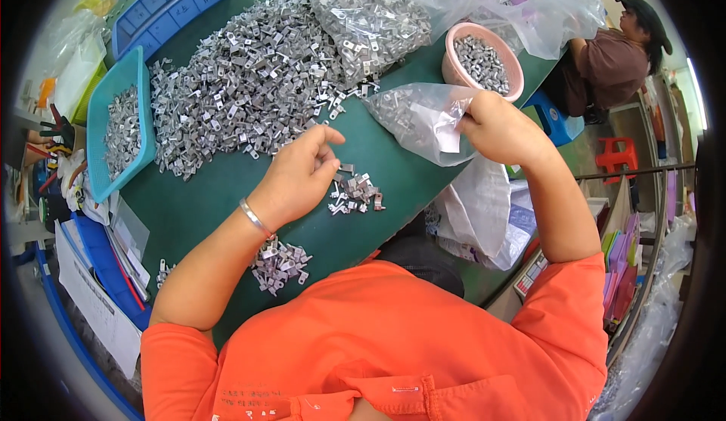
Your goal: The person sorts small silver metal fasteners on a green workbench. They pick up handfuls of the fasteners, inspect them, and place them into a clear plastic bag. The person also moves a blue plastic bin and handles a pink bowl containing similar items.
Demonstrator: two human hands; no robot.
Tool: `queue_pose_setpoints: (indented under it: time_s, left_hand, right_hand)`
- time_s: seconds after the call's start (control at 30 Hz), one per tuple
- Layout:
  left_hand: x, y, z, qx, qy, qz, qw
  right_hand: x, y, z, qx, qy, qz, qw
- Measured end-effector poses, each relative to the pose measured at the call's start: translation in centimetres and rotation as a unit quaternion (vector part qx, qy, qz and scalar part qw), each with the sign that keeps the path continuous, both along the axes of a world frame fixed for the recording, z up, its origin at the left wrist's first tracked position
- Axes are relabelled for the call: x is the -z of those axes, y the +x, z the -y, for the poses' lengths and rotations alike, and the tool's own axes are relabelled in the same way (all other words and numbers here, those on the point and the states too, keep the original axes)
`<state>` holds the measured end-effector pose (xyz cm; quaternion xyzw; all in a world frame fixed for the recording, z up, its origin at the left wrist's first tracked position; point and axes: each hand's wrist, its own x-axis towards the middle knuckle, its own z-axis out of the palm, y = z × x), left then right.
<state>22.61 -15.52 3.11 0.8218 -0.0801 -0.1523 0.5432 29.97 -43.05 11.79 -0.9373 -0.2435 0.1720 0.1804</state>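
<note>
Brackets [354, 193] lie in a small heap on the green table [219, 194], just right of the left hand [299, 175], whose fingers curl loosely, pinching nothing I can make out. Right hand [499, 126], farther off, grips an open plastic bag [423, 119]; its contents are blurred.

A pink bowl [514, 64] and teal tray [121, 81] hold metal parts.

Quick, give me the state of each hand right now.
Left hand: fingers pinched together above a small pile of metal parts; whether it holds one cannot be told.
Right hand: closed on a clear plastic bag.
</note>
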Motion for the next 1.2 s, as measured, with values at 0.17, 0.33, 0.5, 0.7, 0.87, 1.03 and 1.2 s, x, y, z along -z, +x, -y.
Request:
queue_pose_setpoints:
  time_s: [0.17,0.33,0.5,0.7,0.87,1.03,1.2]
  left_hand:
    - [-0.3,-1.6,-0.4,0.088,0.167,0.08,0.979]
    - [0.8,-2.4,-0.9,0.137,0.245,0.042,0.959]
    - [2.5,-2.8,-0.1,0.119,0.208,0.095,0.966]
    - [2.6,-3.3,-0.2,-0.023,-0.001,-0.077,0.997]
    - [2.7,-4.1,-2.0,-0.074,-0.073,-0.125,0.987]
    - [1.8,-4.2,-2.7,-0.098,-0.046,-0.104,0.989]
    - [-2.6,-2.3,0.6,-0.113,-0.079,0.01,0.99]
  right_hand:
    - [1.3,-0.8,-0.4,-0.029,-0.014,0.167,0.985]
    - [-1.3,-7.1,-2.6,-0.146,0.18,0.383,0.894]
    - [8.4,-9.8,-6.1,-0.145,0.26,0.136,0.945]
    - [14.3,-9.0,-9.9,-0.105,0.238,0.189,0.947]
    - [14.6,-8.4,-10.0,-0.142,0.223,0.292,0.919]
    - [14.9,-8.3,-10.1,-0.136,0.239,0.345,0.897]
    - [14.7,-7.8,-9.5,-0.168,0.237,0.325,0.9]
